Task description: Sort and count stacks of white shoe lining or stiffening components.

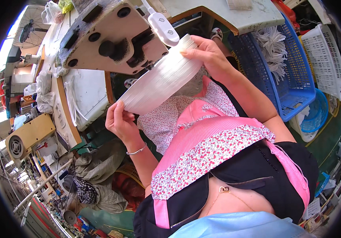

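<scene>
A wide white, shiny band, lined lengthwise like strips side by side, stretches slantwise between my two hands. My left hand pinches its lower left end between thumb and fingers. At the upper right end my right hand grips it, thumb on top and fingers behind. Just beyond the band is the pale head of a sewing machine, overlapping its upper edge in view; I cannot tell whether they touch. A white oblong control with two buttons hangs by the machine, close to my right hand.
Blue baskets stand at the right, one holding bunched white strips. A white basket is beyond them. The worktable runs along the left, with loose white strips on it. A tan motor housing sits farther left.
</scene>
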The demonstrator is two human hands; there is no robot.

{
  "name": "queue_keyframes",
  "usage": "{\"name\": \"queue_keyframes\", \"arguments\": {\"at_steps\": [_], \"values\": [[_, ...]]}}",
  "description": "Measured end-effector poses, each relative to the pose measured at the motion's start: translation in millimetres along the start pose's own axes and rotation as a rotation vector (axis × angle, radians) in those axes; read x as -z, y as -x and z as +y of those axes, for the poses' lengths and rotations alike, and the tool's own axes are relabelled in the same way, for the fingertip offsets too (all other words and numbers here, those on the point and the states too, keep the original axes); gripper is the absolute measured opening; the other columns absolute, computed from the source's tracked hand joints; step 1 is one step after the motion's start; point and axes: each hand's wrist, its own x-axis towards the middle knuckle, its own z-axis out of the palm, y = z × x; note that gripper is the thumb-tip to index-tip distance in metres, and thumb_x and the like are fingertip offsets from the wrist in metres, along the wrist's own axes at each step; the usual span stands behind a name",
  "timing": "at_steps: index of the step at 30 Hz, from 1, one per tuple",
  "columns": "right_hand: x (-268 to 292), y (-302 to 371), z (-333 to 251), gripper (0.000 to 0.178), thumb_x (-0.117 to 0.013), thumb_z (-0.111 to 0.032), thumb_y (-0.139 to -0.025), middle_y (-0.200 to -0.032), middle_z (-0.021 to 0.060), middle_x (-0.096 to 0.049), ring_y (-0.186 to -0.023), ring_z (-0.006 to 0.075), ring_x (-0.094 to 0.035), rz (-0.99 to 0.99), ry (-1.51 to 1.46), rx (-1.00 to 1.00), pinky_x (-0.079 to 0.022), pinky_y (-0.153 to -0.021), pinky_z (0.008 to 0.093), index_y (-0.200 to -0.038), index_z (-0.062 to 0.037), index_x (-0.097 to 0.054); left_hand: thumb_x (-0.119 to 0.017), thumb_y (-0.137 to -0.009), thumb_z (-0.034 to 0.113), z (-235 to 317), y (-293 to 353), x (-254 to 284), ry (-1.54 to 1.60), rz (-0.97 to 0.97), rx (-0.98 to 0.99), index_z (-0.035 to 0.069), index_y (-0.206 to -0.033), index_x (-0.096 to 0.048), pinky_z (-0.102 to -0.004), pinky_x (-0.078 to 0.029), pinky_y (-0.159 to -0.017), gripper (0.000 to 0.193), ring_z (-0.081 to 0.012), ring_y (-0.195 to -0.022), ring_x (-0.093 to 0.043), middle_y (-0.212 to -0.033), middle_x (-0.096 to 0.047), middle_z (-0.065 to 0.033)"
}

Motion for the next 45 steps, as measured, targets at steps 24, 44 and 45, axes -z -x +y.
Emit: {"name": "queue_keyframes", "arguments": {"at_steps": [24, 44, 45], "values": [[24, 24, -7, 0.021, -0.063, -0.015, -0.092, -0.097, 0.0061, -0.07, -0.085, 0.0087, -0.064, 0.251, 0.009, 0.117, -0.049, -0.077, 0.0221, -0.107, -0.0002, -0.063, -0.086, -0.072, 0.022, 21, -15, -77, -0.613, -0.412, -0.403, 0.004, -0.078, -0.075, -0.0292, -0.037, -0.07, 0.022, -0.0141, -0.081, -0.047, -0.071, -0.059, -0.0001], [-12, 16, 10, 0.023, -0.062, -0.013, -0.093, -0.096, 0.0086, -0.07, -0.083, 0.0095, -0.065, 0.177, -0.101, 0.046, -0.05, -0.074, 0.0219, -0.109, 0.0042, -0.063, -0.083, -0.073, 0.011, 30, -23, -44, -0.505, -0.364, -0.183, 0.001, -0.069, -0.068, -0.0287, -0.032, -0.072, 0.018, -0.0125, -0.075, -0.042, -0.067, -0.051, 0.0016], [-14, 16, 8, 0.024, -0.061, -0.012, -0.093, -0.096, 0.0088, -0.07, -0.084, 0.0098, -0.065, 0.167, -0.1, 0.038, -0.051, -0.074, 0.0221, -0.109, 0.0046, -0.062, -0.082, -0.073, 0.01, 30, -23, -42, -0.494, -0.358, -0.183, 0.001, -0.069, -0.067, -0.0285, -0.032, -0.071, 0.018, -0.0122, -0.074, -0.042, -0.066, -0.051, 0.0018]]}}
